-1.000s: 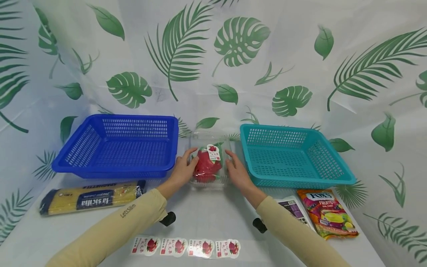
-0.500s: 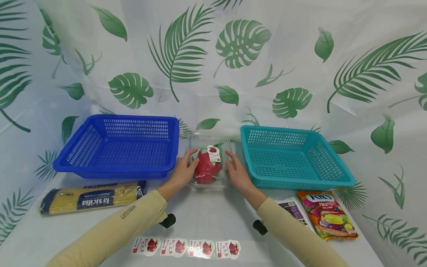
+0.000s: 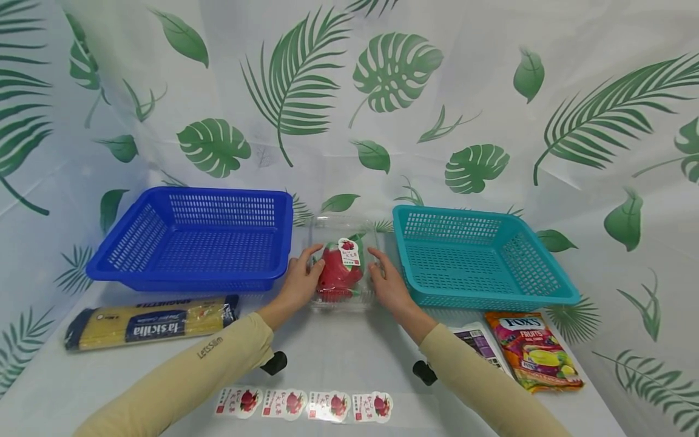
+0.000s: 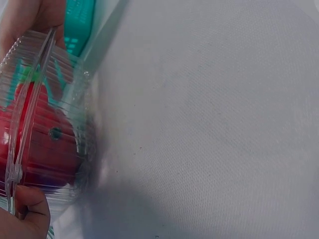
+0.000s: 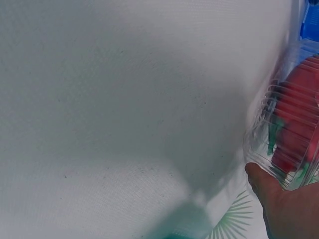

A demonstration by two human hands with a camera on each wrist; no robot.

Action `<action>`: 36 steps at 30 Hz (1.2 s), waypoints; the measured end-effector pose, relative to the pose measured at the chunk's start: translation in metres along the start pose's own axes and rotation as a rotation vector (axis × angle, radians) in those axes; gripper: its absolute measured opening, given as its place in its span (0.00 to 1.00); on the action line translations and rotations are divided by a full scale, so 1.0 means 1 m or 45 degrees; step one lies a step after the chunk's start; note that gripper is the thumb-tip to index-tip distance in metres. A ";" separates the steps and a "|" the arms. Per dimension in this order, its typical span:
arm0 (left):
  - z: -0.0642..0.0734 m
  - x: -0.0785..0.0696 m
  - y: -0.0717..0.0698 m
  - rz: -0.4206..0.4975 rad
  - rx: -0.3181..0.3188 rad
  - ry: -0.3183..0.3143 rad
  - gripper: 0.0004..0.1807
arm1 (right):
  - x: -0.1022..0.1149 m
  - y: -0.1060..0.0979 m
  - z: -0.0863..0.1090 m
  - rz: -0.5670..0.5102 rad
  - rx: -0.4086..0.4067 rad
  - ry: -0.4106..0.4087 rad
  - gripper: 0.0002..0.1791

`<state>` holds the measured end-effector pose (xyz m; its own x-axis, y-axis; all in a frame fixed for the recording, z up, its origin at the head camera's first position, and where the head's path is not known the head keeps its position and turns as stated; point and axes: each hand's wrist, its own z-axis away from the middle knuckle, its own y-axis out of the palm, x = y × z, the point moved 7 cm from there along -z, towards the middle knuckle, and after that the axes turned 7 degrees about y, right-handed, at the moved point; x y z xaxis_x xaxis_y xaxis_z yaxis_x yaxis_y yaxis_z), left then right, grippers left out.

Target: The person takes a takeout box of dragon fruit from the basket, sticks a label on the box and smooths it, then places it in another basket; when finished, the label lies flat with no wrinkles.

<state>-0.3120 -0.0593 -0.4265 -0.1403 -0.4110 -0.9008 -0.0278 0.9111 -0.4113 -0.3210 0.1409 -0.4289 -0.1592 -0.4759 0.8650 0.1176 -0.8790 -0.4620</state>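
Observation:
A clear plastic clamshell box (image 3: 334, 226) stands between both hands at the middle of the table, its lid down. Red dragon fruit (image 3: 334, 278) with green tips shows through it. On the lid sits a white sticker (image 3: 349, 252) with a fruit picture. My left hand (image 3: 297, 282) holds the box's left side, and in the left wrist view its thumb (image 4: 34, 199) is bent against the rim seam. The right hand (image 3: 391, 286) grips the opposite side, with a digit along the ribbed wall in the right wrist view. Parts of the fingers are hidden behind the box.
A blue basket (image 3: 191, 282) stands left of the box, a teal basket (image 3: 491, 300) right of it. Spaghetti (image 3: 155, 321) lies front left; a candy bag (image 3: 537, 352) and a partly covered printed pack (image 3: 480, 340) lie front right. A strip of several stickers (image 3: 330, 405) lies in front.

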 end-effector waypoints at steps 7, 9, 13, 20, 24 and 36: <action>0.000 0.000 0.000 -0.011 -0.005 0.005 0.23 | 0.000 0.000 0.000 -0.052 0.029 -0.037 0.25; -0.001 0.000 0.000 -0.015 -0.007 0.000 0.23 | 0.000 0.000 0.000 -0.061 0.036 -0.039 0.24; -0.001 -0.001 0.001 -0.025 -0.006 -0.014 0.24 | 0.001 -0.001 -0.001 -0.070 0.034 -0.022 0.24; 0.003 -0.004 0.000 -0.039 -0.009 -0.015 0.24 | 0.000 -0.001 0.001 -0.065 -0.007 0.014 0.24; 0.006 -0.006 0.000 -0.078 -0.043 0.011 0.24 | 0.000 -0.001 0.004 -0.064 -0.021 0.022 0.23; 0.013 -0.023 -0.005 -0.089 -0.143 0.081 0.23 | 0.015 -0.009 0.012 -0.069 -0.008 -0.025 0.23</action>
<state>-0.2959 -0.0545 -0.4052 -0.1964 -0.4737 -0.8585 -0.1497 0.8798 -0.4512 -0.3123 0.1415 -0.4091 -0.1462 -0.4272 0.8922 0.1029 -0.9036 -0.4158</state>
